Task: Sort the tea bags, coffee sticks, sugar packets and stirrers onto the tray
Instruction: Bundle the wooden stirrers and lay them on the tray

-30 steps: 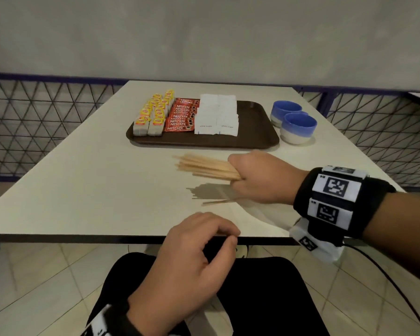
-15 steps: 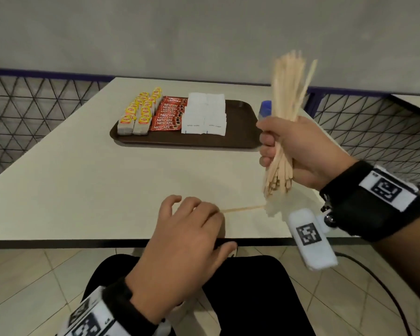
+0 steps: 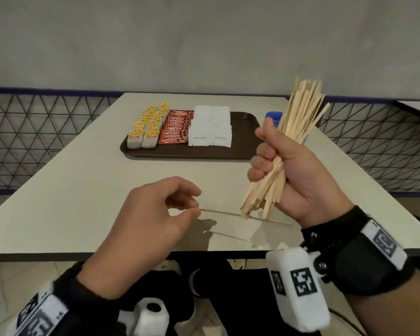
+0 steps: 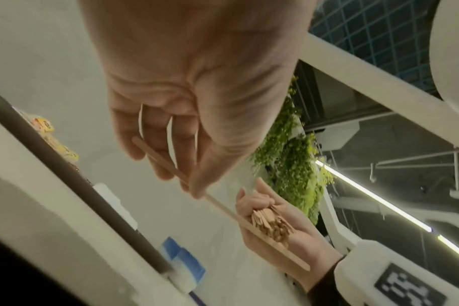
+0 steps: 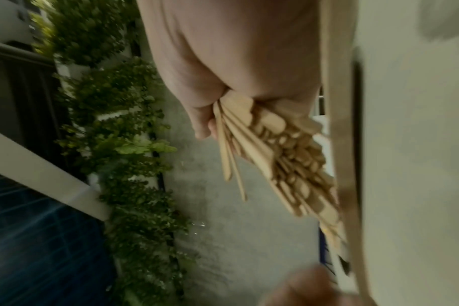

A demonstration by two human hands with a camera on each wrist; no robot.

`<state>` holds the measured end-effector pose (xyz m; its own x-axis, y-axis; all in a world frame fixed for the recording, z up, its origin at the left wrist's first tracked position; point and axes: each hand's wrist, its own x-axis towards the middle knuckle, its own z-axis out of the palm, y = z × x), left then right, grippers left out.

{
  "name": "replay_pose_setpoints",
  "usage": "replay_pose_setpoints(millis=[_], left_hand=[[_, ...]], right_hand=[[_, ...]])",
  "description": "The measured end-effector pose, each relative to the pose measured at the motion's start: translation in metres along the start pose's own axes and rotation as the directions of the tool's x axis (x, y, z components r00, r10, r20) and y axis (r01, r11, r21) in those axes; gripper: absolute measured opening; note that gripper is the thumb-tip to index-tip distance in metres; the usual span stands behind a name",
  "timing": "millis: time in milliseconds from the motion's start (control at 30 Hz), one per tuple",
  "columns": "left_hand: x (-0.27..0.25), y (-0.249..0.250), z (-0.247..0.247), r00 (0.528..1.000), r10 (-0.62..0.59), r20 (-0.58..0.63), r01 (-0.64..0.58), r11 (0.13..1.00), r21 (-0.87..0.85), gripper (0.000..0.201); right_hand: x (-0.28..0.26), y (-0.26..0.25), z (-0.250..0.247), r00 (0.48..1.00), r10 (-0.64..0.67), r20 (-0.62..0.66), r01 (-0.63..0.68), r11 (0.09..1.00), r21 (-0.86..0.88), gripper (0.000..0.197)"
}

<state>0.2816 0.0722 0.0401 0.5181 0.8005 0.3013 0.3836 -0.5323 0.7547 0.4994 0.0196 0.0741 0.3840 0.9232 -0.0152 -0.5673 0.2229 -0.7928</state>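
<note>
My right hand (image 3: pixel 269 154) grips a thick bundle of wooden stirrers (image 3: pixel 298 112), held nearly upright above the table's right side; the right wrist view shows the bundle (image 5: pixel 283 151) fanning out of my fist. My left hand (image 3: pixel 192 207) pinches one end of a single stirrer (image 3: pixel 228 212) between thumb and forefinger. It hangs level just above the table, and its shadow falls below it. Its far end reaches under the bundle's lower ends. On the brown tray (image 3: pixel 243 132), from left to right, lie tea bags (image 3: pixel 148 127), coffee sticks (image 3: pixel 176 128) and sugar packets (image 3: pixel 211 124).
The tray's right third is bare. A blue bowl (image 3: pixel 273 116) stands right of the tray, mostly hidden behind the bundle. The pale table (image 3: pixel 83 185) has wire-mesh railing on both sides. My knees are below the front edge.
My right hand has raised the bundle from lying flat over the table to nearly upright. My left hand has come up from the table edge, pinched the single stirrer and lifted it.
</note>
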Motion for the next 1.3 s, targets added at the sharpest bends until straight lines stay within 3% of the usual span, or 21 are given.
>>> replay_pose_setpoints(millis=[100, 167, 267, 367, 467, 533, 600, 667, 700, 767, 800, 833, 867, 1000, 1300], left_hand=[[-0.004, -0.005, -0.021, 0.997, 0.054, 0.060, -0.054, 0.999, -0.005, 0.023], [-0.010, -0.011, -0.032, 0.997, 0.069, 0.041, -0.066, 0.996, -0.064, 0.024], [-0.009, -0.015, -0.038, 0.986, 0.005, -0.169, -0.063, 0.939, -0.338, 0.023], [0.003, -0.007, -0.027, 0.945, -0.055, -0.322, -0.131, 0.839, -0.529, 0.019], [0.011, 0.009, -0.007, 0.969, -0.003, -0.246, -0.147, 0.794, -0.589, 0.018], [0.013, 0.013, 0.003, 0.984, 0.011, -0.177, -0.119, 0.781, -0.613, 0.018], [0.014, 0.009, 0.004, 0.983, -0.044, -0.176, -0.087, 0.737, -0.670, 0.015], [0.012, 0.002, 0.000, 0.968, -0.174, -0.179, -0.031, 0.628, -0.777, 0.008], [0.011, -0.002, -0.003, 0.956, -0.261, -0.135, 0.020, 0.513, -0.858, 0.014], [0.007, -0.007, -0.006, 0.919, -0.381, 0.098, 0.151, 0.113, -0.982, 0.033], [0.005, -0.006, -0.007, 0.899, -0.374, 0.227, 0.211, -0.083, -0.974, 0.042], [0.002, -0.004, -0.006, 0.894, -0.320, 0.315, 0.255, -0.217, -0.942, 0.050], [0.000, -0.004, -0.006, 0.899, -0.264, 0.350, 0.274, -0.285, -0.919, 0.058], [-0.002, -0.007, -0.010, 0.908, -0.236, 0.347, 0.224, -0.429, -0.875, 0.070], [-0.004, -0.016, -0.005, 0.868, -0.352, 0.350, 0.147, -0.491, -0.859, 0.071]], right_hand=[[0.005, -0.033, -0.001, 0.994, -0.105, -0.005, 0.105, 0.994, 0.038, 0.020], [0.007, -0.055, -0.014, 0.983, -0.177, -0.050, 0.180, 0.981, 0.074, 0.023], [0.004, -0.059, -0.025, 0.966, -0.243, -0.086, 0.247, 0.968, 0.050, 0.031], [-0.003, -0.018, -0.011, 0.980, -0.198, 0.016, 0.197, 0.980, 0.035, 0.029], [-0.008, 0.026, 0.023, 0.981, -0.146, 0.129, 0.150, 0.988, -0.022, 0.035], [-0.005, 0.040, 0.045, 0.981, -0.140, 0.132, 0.148, 0.987, -0.054, 0.020], [0.000, 0.044, 0.062, 0.983, -0.150, 0.109, 0.160, 0.984, -0.081, 0.025], [0.005, 0.048, 0.076, 0.979, -0.184, 0.092, 0.193, 0.974, -0.115, 0.029], [0.007, 0.049, 0.082, 0.974, -0.209, 0.089, 0.219, 0.968, -0.126, 0.029], [0.010, 0.051, 0.096, 0.965, -0.243, 0.101, 0.256, 0.955, -0.151, 0.025], [0.011, 0.052, 0.103, 0.962, -0.249, 0.107, 0.265, 0.948, -0.174, 0.019], [0.011, 0.053, 0.108, 0.960, -0.256, 0.116, 0.275, 0.942, -0.194, 0.013], [0.012, 0.055, 0.112, 0.956, -0.260, 0.136, 0.284, 0.937, -0.203, 0.011], [0.005, 0.067, 0.120, 0.936, -0.200, 0.290, 0.256, 0.951, -0.172, 0.012], [0.006, 0.079, 0.124, 0.921, -0.096, 0.378, 0.219, 0.929, -0.297, 0.015]])
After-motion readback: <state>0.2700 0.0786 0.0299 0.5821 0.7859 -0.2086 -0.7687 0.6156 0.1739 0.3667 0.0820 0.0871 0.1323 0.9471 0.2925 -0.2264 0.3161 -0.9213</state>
